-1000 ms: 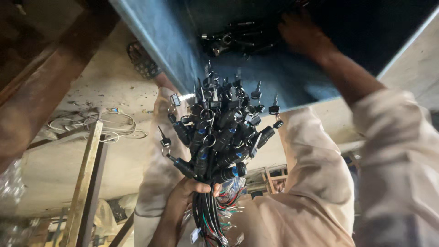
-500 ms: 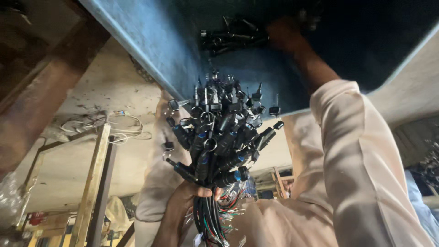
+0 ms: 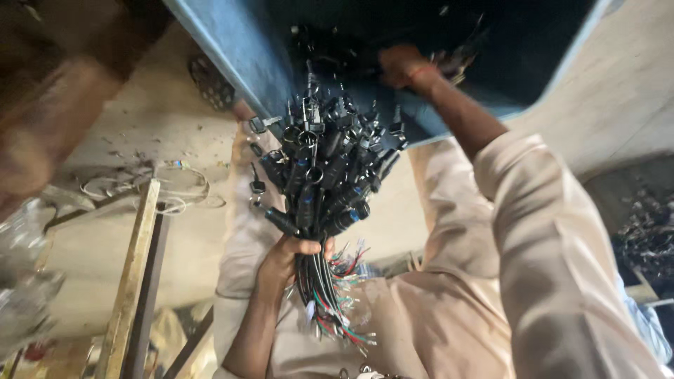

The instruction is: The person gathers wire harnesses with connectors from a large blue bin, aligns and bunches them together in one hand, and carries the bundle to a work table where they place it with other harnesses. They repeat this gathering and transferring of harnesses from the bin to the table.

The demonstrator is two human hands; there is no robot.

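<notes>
Head view, the only view. The person's left hand (image 3: 284,261) is clenched around a thick bundle of black cable connectors with multicoloured wire tails (image 3: 323,175). The grip sits low on the bundle, at the point where the black sheathed leads gather. Above the fist the connector heads fan outward and upward; several carry small metal rings or caps. Below the fist the loose wire ends (image 3: 340,309), red, green, white and blue, splay out against the person's pale beige shirt (image 3: 435,309).

The right hand (image 3: 404,67) is stretched well away from the bundle, into a large blue plastic bin with a dark interior (image 3: 246,63). It lies among further black connectors (image 3: 456,60) resting in the bin. The fingers are turned into the shadow and partly blurred, so I cannot tell whether they are closed on anything. The right forearm is bare and the beige sleeve (image 3: 562,245) fills the right part of the frame.

The top of the bundle overlaps the bin's blue wall in the picture; whether it touches is not clear.

Surroundings: a pale dusty floor (image 3: 140,140) with loops of thin white wire (image 3: 168,189) lying on it, a bare wooden batten (image 3: 130,281) running beside a darker bar, a blurred brown beam (image 3: 63,91) at upper left, and a dark heap of similar cable parts (image 3: 646,231) at the right edge.
</notes>
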